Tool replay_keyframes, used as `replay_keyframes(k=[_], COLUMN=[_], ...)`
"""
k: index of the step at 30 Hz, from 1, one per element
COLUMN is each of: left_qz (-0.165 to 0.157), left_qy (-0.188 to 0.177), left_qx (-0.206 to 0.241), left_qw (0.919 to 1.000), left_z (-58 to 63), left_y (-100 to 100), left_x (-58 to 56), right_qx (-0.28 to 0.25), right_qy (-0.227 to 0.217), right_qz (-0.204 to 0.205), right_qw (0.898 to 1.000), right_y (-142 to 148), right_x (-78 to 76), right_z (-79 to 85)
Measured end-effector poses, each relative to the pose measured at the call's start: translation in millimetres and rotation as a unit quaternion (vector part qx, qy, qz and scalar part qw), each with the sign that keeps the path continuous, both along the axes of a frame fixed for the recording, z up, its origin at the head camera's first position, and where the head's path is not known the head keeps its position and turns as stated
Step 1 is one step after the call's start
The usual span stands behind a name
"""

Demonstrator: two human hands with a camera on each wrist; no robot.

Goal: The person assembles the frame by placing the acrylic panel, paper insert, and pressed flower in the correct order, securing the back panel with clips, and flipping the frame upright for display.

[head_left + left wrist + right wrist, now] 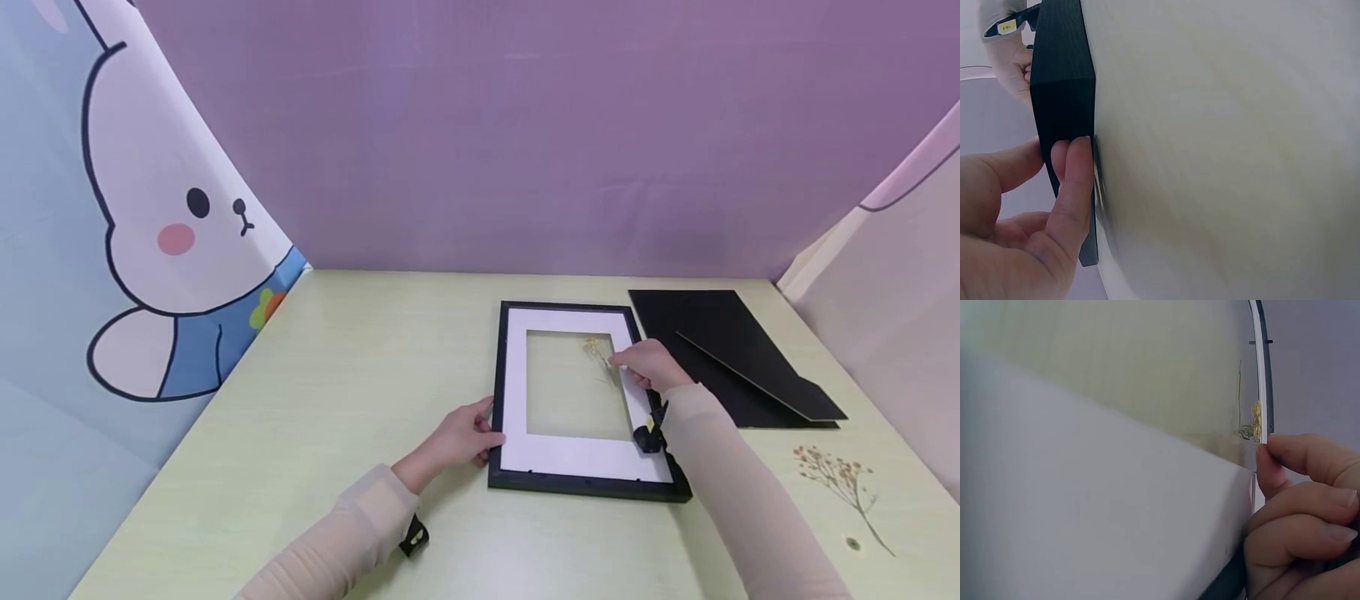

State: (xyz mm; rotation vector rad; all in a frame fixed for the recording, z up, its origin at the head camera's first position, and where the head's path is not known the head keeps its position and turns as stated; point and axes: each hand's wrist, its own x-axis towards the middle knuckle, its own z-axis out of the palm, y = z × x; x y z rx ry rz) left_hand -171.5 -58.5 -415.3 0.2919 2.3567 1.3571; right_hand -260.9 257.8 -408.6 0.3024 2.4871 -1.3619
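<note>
A black picture frame [588, 483] lies flat on the table, with a white mat [577, 454] inside its border and a see-through window in the middle. My left hand [465, 433] grips the frame's left side, thumb on top and fingers against the outer edge, as the left wrist view also shows. Over the window's upper right, my right hand [648, 364] pinches a small dried flower sprig [595, 347] with yellow blossoms and a thin stem. Its thumb and index fingertip meet beside the yellow blossoms [1256, 415] in the right wrist view; the exact grip point is partly hidden.
Black boards [705, 333] lie overlapped to the right of the frame, the upper one tilted. Nearer the front right are a reddish-brown dried sprig [840, 479] and a small round flower [852, 543]. A purple curtain [525, 150] hangs behind the table [360, 350].
</note>
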Motion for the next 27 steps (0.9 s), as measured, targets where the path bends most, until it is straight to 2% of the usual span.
replay_keyframes(k=[9, 21, 27], left_qz=[0.001, 0.003, -0.001], left_qy=[0.0, -0.002, 0.0], left_qx=[0.005, 0.006, 0.008], left_qw=[1.0, 1.0, 1.0], left_z=[-4.3, -3.0, -2.0], left_y=[0, 0, 0], left_x=[-0.7, 0.8, 0.7], right_qx=[0.007, -0.027, -0.027], right_qy=[0.006, 0.054, 0.066], right_qz=[0.02, 0.048, 0.043], right_qw=[1.0, 0.997, 0.997], right_y=[7, 32, 46], right_x=[11.5, 38.9, 52.4], right_z=[7.6, 17.5, 21.2])
